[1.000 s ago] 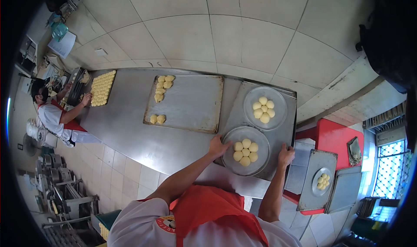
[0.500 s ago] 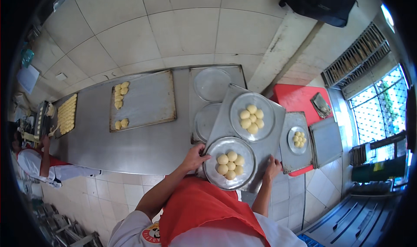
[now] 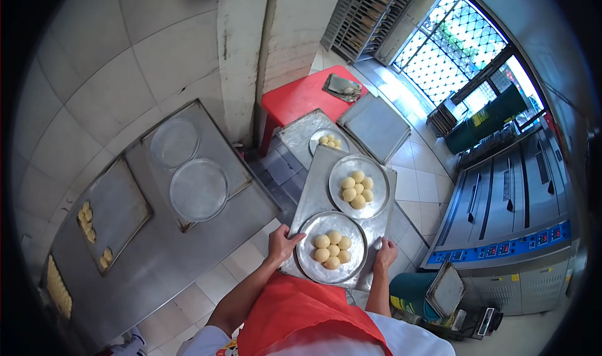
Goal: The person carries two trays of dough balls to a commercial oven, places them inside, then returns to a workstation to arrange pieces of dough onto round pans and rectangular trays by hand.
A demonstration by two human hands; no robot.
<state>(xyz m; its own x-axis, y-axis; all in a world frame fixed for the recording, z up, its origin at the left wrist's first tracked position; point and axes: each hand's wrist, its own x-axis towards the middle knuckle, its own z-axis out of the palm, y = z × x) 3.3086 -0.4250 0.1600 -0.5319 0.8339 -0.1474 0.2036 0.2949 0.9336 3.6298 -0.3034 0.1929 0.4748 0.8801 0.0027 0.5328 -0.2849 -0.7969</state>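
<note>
I carry a flat metal baking tray (image 3: pixel 313 193) in front of my red apron, gripped at both sides. My left hand (image 3: pixel 282 244) is closed on its left edge, the thumb reaching over by the near pan. Closed on the opposite edge is my right hand (image 3: pixel 385 254). Two round metal pans lie on the tray, a near pan (image 3: pixel 309 246) and a far pan (image 3: pixel 378 171). A cluster of pale, smooth dough balls (image 3: pixel 333 249) sits in the middle of the near one. The far one holds a similar cluster of dough balls (image 3: pixel 357 189).
A steel table (image 3: pixel 150 262) on the left bears two round pans (image 3: pixel 199 190) and a tray of dough pieces (image 3: pixel 119 199). Ahead, a red table (image 3: pixel 291 98) holds flat trays (image 3: pixel 374 130) and another dough pan (image 3: pixel 316 141). To the right stand an oven (image 3: pixel 501 199) and a green bin (image 3: pixel 407 293).
My body has turned right, and the loaded tray has come along in both hands. The steel table now lies farther left, while the oven front has come into fuller view.
</note>
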